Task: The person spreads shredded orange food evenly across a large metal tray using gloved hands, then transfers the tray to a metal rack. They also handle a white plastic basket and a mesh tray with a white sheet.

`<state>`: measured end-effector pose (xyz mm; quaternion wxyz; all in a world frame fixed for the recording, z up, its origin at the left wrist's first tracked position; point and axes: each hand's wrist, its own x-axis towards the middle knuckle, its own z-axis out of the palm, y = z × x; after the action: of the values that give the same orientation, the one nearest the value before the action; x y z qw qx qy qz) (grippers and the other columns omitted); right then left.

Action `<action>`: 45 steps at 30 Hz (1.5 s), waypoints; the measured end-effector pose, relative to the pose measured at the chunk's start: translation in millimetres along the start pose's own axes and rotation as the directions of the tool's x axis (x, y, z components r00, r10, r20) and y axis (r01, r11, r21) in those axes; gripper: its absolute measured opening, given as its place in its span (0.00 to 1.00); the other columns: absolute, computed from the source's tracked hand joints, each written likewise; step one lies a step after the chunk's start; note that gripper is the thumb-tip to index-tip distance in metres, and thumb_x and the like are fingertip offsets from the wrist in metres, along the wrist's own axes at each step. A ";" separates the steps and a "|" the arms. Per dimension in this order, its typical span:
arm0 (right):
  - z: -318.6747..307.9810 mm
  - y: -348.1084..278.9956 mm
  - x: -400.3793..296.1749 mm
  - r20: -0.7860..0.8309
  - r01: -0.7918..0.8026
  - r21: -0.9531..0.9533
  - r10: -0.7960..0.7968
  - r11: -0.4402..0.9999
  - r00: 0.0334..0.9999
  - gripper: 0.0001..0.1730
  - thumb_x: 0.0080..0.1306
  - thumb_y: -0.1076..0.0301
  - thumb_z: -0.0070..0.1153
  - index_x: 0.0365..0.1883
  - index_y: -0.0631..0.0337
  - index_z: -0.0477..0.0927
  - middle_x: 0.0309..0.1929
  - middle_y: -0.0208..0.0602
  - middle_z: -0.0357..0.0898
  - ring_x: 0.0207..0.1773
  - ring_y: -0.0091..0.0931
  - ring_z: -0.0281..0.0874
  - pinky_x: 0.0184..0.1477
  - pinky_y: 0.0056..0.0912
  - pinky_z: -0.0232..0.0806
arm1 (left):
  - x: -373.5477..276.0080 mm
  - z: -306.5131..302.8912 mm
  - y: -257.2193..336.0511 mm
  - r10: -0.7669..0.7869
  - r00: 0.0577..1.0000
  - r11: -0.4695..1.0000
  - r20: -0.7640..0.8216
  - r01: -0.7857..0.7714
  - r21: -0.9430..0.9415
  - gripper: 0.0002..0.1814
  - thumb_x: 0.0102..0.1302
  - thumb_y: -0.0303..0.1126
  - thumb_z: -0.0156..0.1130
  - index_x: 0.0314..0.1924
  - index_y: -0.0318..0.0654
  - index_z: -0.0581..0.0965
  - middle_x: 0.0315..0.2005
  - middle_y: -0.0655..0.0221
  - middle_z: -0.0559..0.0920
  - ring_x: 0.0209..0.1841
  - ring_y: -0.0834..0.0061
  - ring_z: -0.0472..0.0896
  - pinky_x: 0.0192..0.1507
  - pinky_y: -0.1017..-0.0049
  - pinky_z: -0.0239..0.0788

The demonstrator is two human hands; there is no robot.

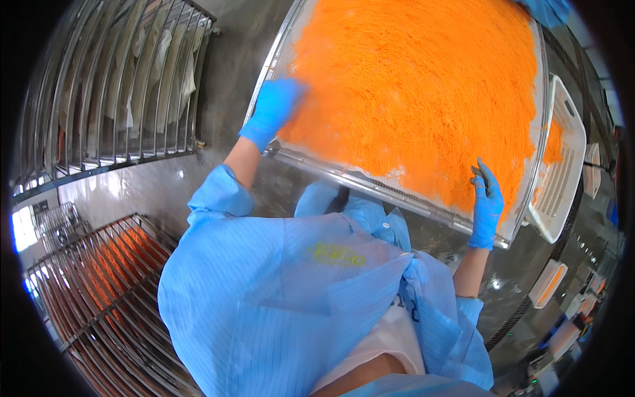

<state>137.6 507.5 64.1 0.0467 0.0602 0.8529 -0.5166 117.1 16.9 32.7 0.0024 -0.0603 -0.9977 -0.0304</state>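
Observation:
Fine orange shreds, like shredded carrot, (412, 94) lie in a broad layer on a metal-framed mesh tray (357, 181) before me. My left hand (280, 101), in a blue glove, is over the tray's left edge beside the shreds; motion blurs its fingers, so whether it holds any cannot be told. Near the tray's front right corner is my right hand (487, 193), also blue-gloved, with its fingers apart and bits of orange on them. Nothing is gripped in it.
A white plastic crate (558, 198) with some shreds stands right of the tray. At left are a metal rack (129, 84) with pale cloths and another rack (104, 307) holding orange shreds. A blue sleeve of another person (548, 11) shows at top right. Smaller crates (548, 284) stand on the wet floor.

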 end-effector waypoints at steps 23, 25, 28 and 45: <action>53.9 -26.8 -199.1 -0.571 0.089 0.376 0.154 0.922 0.807 0.19 0.70 0.79 0.45 0.59 0.64 0.75 0.56 0.41 0.77 0.58 0.27 0.74 0.60 0.30 0.68 | 46.8 23.7 74.5 0.407 0.901 0.901 -0.152 -0.423 -0.098 0.18 0.59 0.33 0.60 0.51 0.55 0.80 0.43 0.66 0.83 0.42 0.60 0.81 0.41 0.60 0.73; 64.8 -29.3 -205.5 -0.585 0.018 0.365 0.214 0.931 0.782 0.20 0.70 0.79 0.44 0.59 0.63 0.75 0.56 0.40 0.78 0.57 0.27 0.75 0.59 0.29 0.68 | 69.2 28.8 76.5 0.388 0.905 0.896 -0.175 -0.415 -0.160 0.15 0.58 0.33 0.61 0.47 0.54 0.81 0.39 0.66 0.83 0.39 0.59 0.81 0.38 0.60 0.72; 82.0 -34.3 -209.3 -0.596 -0.084 0.353 0.293 0.932 0.748 0.21 0.69 0.79 0.45 0.59 0.62 0.76 0.55 0.38 0.78 0.56 0.25 0.75 0.57 0.27 0.67 | 96.1 38.6 79.9 0.461 0.884 0.881 -0.079 -0.467 -0.073 0.08 0.57 0.33 0.61 0.38 0.52 0.82 0.33 0.66 0.83 0.37 0.59 0.81 0.35 0.60 0.71; 171.3 -69.6 -253.9 -0.770 -0.358 0.245 0.405 0.901 0.493 0.18 0.69 0.77 0.49 0.57 0.65 0.76 0.57 0.36 0.77 0.58 0.25 0.74 0.60 0.29 0.67 | 180.1 62.6 222.2 0.787 0.541 0.457 -0.297 -0.834 -0.308 0.18 0.54 0.43 0.68 0.46 0.55 0.82 0.44 0.65 0.82 0.48 0.62 0.80 0.47 0.63 0.72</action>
<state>381.0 309.9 81.9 -0.2330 0.4753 0.7308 -0.4311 -35.0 262.5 -14.8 0.0594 -0.5250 -0.8145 -0.2398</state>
